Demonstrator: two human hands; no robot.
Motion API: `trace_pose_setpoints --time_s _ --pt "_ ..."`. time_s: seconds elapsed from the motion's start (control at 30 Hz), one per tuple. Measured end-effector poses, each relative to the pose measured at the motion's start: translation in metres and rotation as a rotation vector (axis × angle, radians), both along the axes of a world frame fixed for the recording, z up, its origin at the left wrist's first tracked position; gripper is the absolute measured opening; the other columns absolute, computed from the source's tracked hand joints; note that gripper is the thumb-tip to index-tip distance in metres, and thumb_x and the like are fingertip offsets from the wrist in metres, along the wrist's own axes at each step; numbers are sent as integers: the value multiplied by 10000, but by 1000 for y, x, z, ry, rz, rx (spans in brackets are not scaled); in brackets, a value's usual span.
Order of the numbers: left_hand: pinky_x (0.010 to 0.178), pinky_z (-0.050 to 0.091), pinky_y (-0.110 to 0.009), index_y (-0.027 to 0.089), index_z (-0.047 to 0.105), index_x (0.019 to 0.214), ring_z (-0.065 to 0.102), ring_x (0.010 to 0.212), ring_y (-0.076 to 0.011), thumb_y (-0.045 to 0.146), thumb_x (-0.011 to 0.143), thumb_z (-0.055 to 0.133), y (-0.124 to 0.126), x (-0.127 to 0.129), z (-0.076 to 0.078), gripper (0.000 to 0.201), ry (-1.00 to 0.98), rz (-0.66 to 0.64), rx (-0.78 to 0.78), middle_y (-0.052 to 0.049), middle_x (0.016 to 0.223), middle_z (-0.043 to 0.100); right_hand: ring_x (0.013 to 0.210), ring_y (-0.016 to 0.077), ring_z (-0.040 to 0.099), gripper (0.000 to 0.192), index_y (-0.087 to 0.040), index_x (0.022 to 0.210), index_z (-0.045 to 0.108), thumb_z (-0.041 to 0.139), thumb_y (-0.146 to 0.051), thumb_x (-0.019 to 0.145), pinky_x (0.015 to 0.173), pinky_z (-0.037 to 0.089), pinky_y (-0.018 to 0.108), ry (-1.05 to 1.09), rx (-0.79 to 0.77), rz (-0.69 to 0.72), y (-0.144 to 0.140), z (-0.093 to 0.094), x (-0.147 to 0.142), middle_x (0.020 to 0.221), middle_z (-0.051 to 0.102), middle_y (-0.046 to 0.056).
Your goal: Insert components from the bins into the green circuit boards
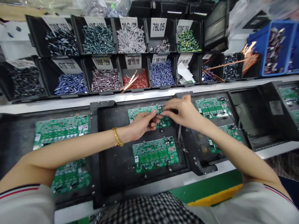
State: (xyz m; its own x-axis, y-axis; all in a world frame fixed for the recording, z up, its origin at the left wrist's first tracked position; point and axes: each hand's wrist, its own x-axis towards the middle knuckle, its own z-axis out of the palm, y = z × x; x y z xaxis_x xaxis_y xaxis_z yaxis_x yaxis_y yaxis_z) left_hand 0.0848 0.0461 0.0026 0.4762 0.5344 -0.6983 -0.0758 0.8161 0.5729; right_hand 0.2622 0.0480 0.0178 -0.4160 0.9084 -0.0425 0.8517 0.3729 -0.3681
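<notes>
My left hand (143, 125) is over the upper green circuit board (137, 111) in the middle black tray (112, 161). Its fingers are curled and the thumb meets them; anything between them is too small to name. Just to its right, my right hand (181, 112) reaches in above the same board's right end, near small black parts. Thumb and forefinger there come close together in a pinch, and I cannot make out what they hold. Below both hands, a second green circuit board (154, 154) lies in the tray, with black cylindrical parts at its upper right.
Black bins of small components stand in two rows behind the trays, among them a 78L05 bin (161, 43) and a red-component bin (140, 79). Copper-coloured strips (226, 63) stick out at right. Neighbouring trays hold more boards (62, 127). A blue bin (259, 49) stands far right.
</notes>
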Motion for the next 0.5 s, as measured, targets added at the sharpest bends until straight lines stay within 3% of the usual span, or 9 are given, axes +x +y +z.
trace_pose_setpoints --time_s 0.07,0.13,0.17,0.23,0.3,0.4,0.5 --pt "544 340 -239 106 602 675 403 495 -63 300 935 484 6 2 0 346 -3 -102 28 -21 617 531 776 153 605 153 -202 800 646 518 -263 856 743 289 337 128 -37 -8 -9 9 -4 821 690 -4" --pt "572 343 -265 124 623 733 421 546 -98 385 940 450 31 3 1 376 58 -199 176 -51 667 578 719 144 599 138 -199 769 630 526 -259 837 717 273 332 147 6 -37 -16 15 -2 786 692 -13" --pt "600 347 -275 135 637 789 439 604 -121 437 940 425 51 3 3 399 118 -219 308 -65 723 603 712 146 596 132 -198 761 621 525 -254 832 715 259 336 130 45 -60 -19 16 1 783 691 -12" --pt "720 351 -273 184 627 932 453 824 -160 522 915 436 103 0 9 388 284 -113 698 -47 878 619 742 153 601 115 -200 780 607 514 -239 833 717 231 343 82 75 -68 -27 15 9 816 692 -12" --pt "910 277 -264 222 566 1067 353 1060 -159 552 903 452 157 -6 16 386 481 -127 1010 -5 1042 578 802 161 607 117 -204 794 596 492 -220 847 721 214 345 40 45 -34 -36 12 17 853 690 -16" --pt "1062 5 -296 182 520 1130 202 1200 -157 471 920 487 212 -18 24 359 800 -393 1373 14 1224 469 846 166 607 133 -197 808 593 473 -206 865 720 210 343 8 7 9 -54 9 22 884 684 -8" --pt "1070 23 -296 128 535 1129 255 1165 -167 426 970 378 231 -25 21 372 880 -577 1521 -19 1207 478 853 165 608 147 -179 819 606 469 -179 872 718 211 338 1 -8 52 -74 10 22 901 677 10"
